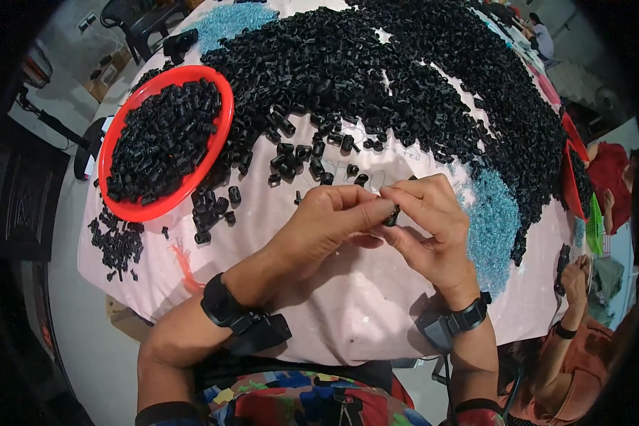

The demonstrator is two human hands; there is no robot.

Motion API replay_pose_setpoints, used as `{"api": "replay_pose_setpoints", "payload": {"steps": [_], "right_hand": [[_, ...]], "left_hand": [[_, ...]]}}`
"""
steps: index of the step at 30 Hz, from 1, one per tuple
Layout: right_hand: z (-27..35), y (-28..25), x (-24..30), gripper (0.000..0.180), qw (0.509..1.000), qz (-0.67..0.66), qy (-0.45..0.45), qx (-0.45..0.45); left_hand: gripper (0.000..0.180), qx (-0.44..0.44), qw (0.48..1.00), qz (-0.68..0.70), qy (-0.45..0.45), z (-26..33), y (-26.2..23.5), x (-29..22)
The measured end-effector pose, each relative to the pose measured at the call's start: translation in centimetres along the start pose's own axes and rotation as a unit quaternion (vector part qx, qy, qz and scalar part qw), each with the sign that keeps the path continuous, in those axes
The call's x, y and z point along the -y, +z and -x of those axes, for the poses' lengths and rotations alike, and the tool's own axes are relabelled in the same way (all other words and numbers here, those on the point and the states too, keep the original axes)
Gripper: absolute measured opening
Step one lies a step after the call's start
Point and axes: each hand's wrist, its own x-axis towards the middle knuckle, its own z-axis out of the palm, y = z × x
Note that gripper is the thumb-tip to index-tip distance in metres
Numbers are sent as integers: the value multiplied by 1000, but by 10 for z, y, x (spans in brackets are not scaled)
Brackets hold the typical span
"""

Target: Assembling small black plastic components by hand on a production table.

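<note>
Both hands meet over the pale cloth-covered table [348,305], just on the person's side of the great heap of small black plastic pieces [419,78] that arcs across its far half. The left hand [326,220] has its fingers curled in, thumb and fingertips pressed together at the tip, touching a single small black piece [392,215]. The right hand [426,227] pinches that same piece between thumb and forefinger, its other fingers folded loosely beneath. The piece sits between the two hands, near the loose scatter at the heap's near edge. To the left of the heap lies a red round tray [113,153] filled with more black pieces. A patch of pale blue bits [493,227] lies at the heap's right end, just beside the right hand. Beyond that end, another person's hand [574,280] rests at the table's edge.
</note>
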Motion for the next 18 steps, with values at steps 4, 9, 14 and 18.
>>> {"api": "replay_pose_setpoints", "payload": {"steps": [4, 9, 14, 18], "right_hand": [[0, -3, 2, 40, 1000, 6, 14, -14], [-1, -2, 2, 38, 1000, 4, 8, -18], [-5, -2, 4, 40, 1000, -8, -17, -18], [-4, 1, 14, 38, 998, -28, 51, -22]], "left_hand": [[27, -21, 997, 75, 18, 0, -5, 0], [27, -37, 998, 44, 37, 2, -6, 0], [26, 1, 992, -120, 38, -2, -3, 6], [27, -30, 986, -120, 110, 5, -2, -1]]}}
